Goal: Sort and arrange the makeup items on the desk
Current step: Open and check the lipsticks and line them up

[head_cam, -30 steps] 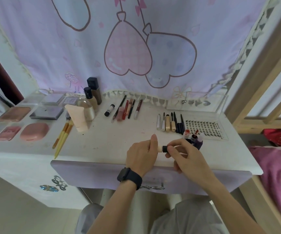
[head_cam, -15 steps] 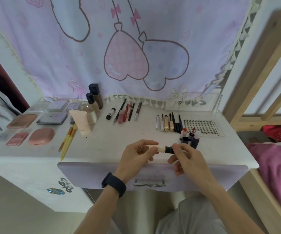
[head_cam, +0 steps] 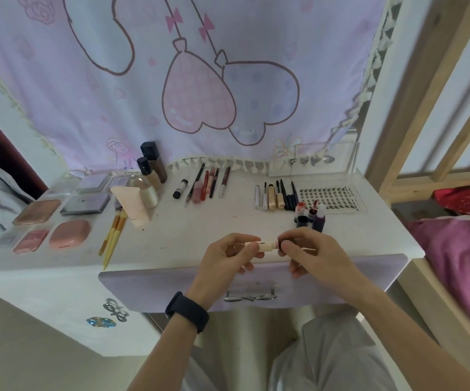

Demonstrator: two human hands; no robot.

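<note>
Both hands meet over the front edge of the table (head_cam: 200,221), at 6 o'clock of the tabletop. Between them they hold a small cream tube (head_cam: 262,246), which lies horizontally in the air. The left hand (head_cam: 225,259) grasps the left part of the tube between the thumb and the curled fingers. The right hand (head_cam: 317,253) pinches the right end, where a dark part shows between the fingertips; I cannot tell if this is a cap. A dark wristband (head_cam: 187,311) is on the left wrist.

From the tube, at 1 o'clock and near, a group of little bottles (head_cam: 311,217) stands upright. Farther at 1 o'clock a sheet of false lashes (head_cam: 331,194) lies flat. Just at its left a row of slim tubes and pens (head_cam: 274,194) lies side by side. At 11 o'clock a second row, lip pencils and glosses (head_cam: 208,183), lies near the curtain (head_cam: 228,80). At 10 o'clock there is a cream squeeze tube (head_cam: 132,206), with two dark-capped bottles (head_cam: 150,167) upright behind it. The yellow-handled brushes (head_cam: 114,239) lie beside it, and their handles point to the front edge. At 9 o'clock, on the far left, rest a pink compact (head_cam: 69,234), a small pink palette (head_cam: 31,240), a bronze palette (head_cam: 37,211) and a grey palette (head_cam: 85,203). Under the hands is the lilac drawer front (head_cam: 355,277).
</note>
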